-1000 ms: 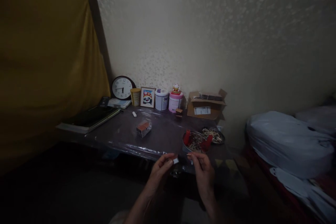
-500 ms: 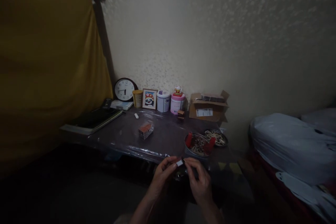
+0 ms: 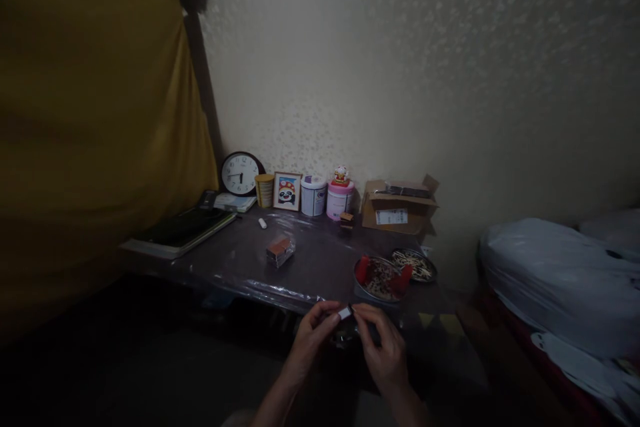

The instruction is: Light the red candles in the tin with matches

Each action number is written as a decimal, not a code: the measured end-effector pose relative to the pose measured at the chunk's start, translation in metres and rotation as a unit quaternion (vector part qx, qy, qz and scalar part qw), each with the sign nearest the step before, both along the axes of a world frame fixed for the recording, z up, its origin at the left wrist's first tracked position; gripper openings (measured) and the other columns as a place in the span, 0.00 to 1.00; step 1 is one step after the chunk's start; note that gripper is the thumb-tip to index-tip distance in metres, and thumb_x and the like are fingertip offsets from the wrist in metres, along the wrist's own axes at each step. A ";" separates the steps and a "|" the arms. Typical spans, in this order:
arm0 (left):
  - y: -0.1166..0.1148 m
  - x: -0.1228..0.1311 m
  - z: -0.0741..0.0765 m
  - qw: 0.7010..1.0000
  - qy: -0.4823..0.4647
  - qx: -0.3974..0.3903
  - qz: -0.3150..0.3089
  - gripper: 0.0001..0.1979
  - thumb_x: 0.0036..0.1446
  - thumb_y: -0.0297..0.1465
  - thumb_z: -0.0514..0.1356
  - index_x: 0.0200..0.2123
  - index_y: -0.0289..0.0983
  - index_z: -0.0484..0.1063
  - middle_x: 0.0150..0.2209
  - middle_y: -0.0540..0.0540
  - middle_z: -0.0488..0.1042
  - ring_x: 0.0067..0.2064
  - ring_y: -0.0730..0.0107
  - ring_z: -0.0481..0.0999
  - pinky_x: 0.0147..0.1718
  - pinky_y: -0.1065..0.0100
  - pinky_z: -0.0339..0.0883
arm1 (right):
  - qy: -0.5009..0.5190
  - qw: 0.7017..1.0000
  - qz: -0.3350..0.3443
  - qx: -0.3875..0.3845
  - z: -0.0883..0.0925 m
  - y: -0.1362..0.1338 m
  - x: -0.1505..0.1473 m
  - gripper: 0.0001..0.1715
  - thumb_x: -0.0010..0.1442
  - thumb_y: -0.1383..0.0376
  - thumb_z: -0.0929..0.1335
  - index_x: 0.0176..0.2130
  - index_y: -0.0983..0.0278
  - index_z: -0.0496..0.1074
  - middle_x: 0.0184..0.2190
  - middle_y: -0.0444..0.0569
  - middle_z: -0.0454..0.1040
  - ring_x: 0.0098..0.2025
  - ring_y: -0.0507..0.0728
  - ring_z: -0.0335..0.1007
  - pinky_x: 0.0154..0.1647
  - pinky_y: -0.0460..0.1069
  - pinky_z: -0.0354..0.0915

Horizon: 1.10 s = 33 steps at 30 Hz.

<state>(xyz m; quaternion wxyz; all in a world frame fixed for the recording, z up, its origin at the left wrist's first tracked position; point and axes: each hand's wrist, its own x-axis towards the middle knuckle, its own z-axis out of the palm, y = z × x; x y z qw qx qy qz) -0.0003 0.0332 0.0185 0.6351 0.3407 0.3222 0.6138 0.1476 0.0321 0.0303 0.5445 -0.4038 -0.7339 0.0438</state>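
Both hands meet just in front of the table's near edge, around a small matchbox [image 3: 345, 313] with a white face and a dark end. My left hand [image 3: 314, 330] pinches its left side between thumb and fingers. At the dark end, the fingertips of my right hand [image 3: 383, 340] are closed on it; whether they also hold a tiny piece is too dim to tell. Just beyond the right hand stands a round bowl [image 3: 371, 293] with red pieces and many small dark and pale bits. Behind it lies a round dish [image 3: 434, 275] of pale thin sticks.
On the plastic-covered table [image 3: 240, 250] lie a clear-wrapped pack of small brown boxes [image 3: 280, 251] and a white object [image 3: 263, 223]. Along the wall stand a clock [image 3: 241, 173], a panda picture [image 3: 287, 192], two tubs [image 3: 313, 197] and an open carton [image 3: 395, 217]. Books [image 3: 185, 230] lie left.
The view has shifted slightly, so everything sits a little lower and further right. Both hands keep their hold on the matchbox, with little visible finger movement.
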 end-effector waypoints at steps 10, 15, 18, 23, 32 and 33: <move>-0.001 -0.002 -0.004 0.999 0.030 0.011 0.004 0.18 0.42 0.35 0.67 0.38 0.37 0.75 0.38 0.43 0.78 0.41 0.62 0.74 0.42 0.66 0.63 | -0.001 1.000 0.003 0.004 0.001 0.000 -0.001 0.08 0.59 0.69 0.63 0.37 0.59 0.70 0.34 0.48 0.76 0.38 0.55 0.73 0.40 0.50 0.69; 0.000 -0.001 -0.005 0.999 0.036 0.013 0.006 0.16 0.42 0.34 0.67 0.37 0.37 0.75 0.37 0.44 0.77 0.38 0.64 0.73 0.39 0.68 0.63 | 0.002 1.000 0.008 0.001 0.000 0.000 0.000 0.08 0.59 0.69 0.63 0.37 0.59 0.70 0.35 0.48 0.76 0.38 0.55 0.73 0.41 0.50 0.68; 0.001 -0.001 -0.007 0.999 0.034 0.015 0.008 0.15 0.43 0.34 0.66 0.37 0.37 0.74 0.35 0.46 0.77 0.37 0.66 0.73 0.38 0.69 0.63 | 0.002 1.000 0.006 0.001 -0.001 0.000 0.000 0.08 0.59 0.70 0.63 0.38 0.59 0.70 0.35 0.48 0.76 0.38 0.55 0.73 0.42 0.50 0.68; 0.001 -0.001 -0.005 0.999 0.040 0.026 0.008 0.14 0.43 0.34 0.66 0.35 0.37 0.74 0.35 0.46 0.77 0.38 0.66 0.73 0.39 0.69 0.62 | 0.000 1.000 0.007 -0.011 -0.002 0.001 0.001 0.09 0.59 0.69 0.63 0.38 0.59 0.70 0.35 0.47 0.76 0.39 0.55 0.73 0.42 0.50 0.67; -0.006 -0.002 0.005 0.998 0.051 0.021 0.019 0.12 0.43 0.34 0.66 0.34 0.38 0.73 0.31 0.49 0.76 0.33 0.71 0.72 0.34 0.73 0.62 | 0.043 0.999 -0.002 -0.001 0.008 -0.005 -0.001 0.07 0.59 0.69 0.64 0.35 0.60 0.70 0.33 0.48 0.76 0.38 0.55 0.73 0.40 0.49 0.68; -0.007 -0.002 0.005 0.998 0.053 0.022 0.020 0.12 0.44 0.34 0.65 0.34 0.38 0.73 0.31 0.50 0.76 0.32 0.71 0.71 0.33 0.73 0.61 | 0.045 0.999 -0.004 0.012 0.009 -0.006 -0.001 0.07 0.59 0.69 0.63 0.35 0.60 0.70 0.33 0.48 0.76 0.38 0.55 0.72 0.40 0.49 0.68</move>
